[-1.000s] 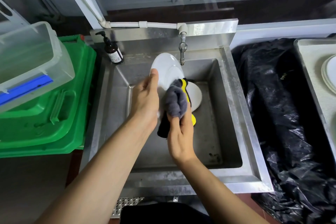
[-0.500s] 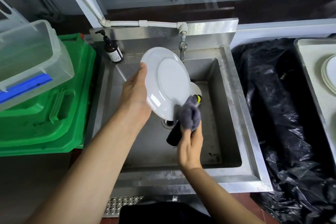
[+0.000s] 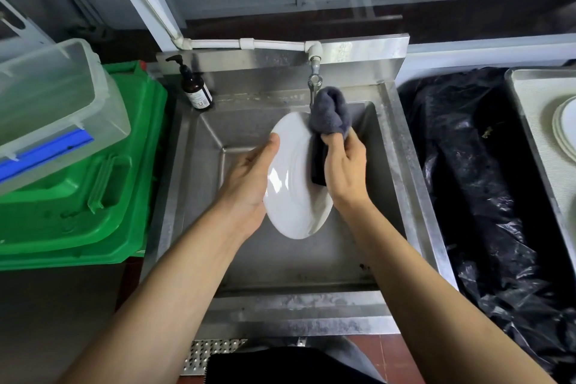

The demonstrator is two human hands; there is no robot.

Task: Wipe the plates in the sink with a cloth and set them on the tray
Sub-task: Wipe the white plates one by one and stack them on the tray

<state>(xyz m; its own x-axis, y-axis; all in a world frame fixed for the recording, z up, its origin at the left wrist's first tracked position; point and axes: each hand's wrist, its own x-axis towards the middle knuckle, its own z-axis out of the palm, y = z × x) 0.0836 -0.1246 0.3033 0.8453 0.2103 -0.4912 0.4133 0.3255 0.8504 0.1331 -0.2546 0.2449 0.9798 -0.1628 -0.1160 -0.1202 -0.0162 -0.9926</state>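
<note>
Plate: we see one white plate (image 3: 293,184) held on edge above the basin of a steel sink (image 3: 405,171), its face turned toward us and to the right.
Left hand: the left hand (image 3: 249,184) grips the plate's left rim, thumb over the front edge and fingers hidden behind it.
Right hand: the right hand (image 3: 344,168) clutches a grey cloth (image 3: 330,112) bunched in its fingers and presses it to the plate's upper right rim; a darker fold of the cloth hangs between palm and plate.
Tap: a metal tap (image 3: 314,81) drops from a white pipe (image 3: 249,43) along the splashback; the bunched cloth sits just beside its spout and covers the lower part.
Soap: a dark pump bottle (image 3: 194,87) stands on the sink's back left corner.
Left of sink: a green plastic crate (image 3: 93,196) sits beside the sink, with a clear plastic tub (image 3: 46,103) tilted on top of it.
Right of sink: a black plastic bag (image 3: 486,181) lies crumpled between the sink and the tray.
Tray: a pale tray (image 3: 530,109) lies at the far right edge, well apart from the hands, with what we take to be a stack of white plates (image 3: 565,131) on it, cut off by the frame edge.
Sink floor: the held plate and both hands cover most of the basin, so we cannot tell what lies beneath.
</note>
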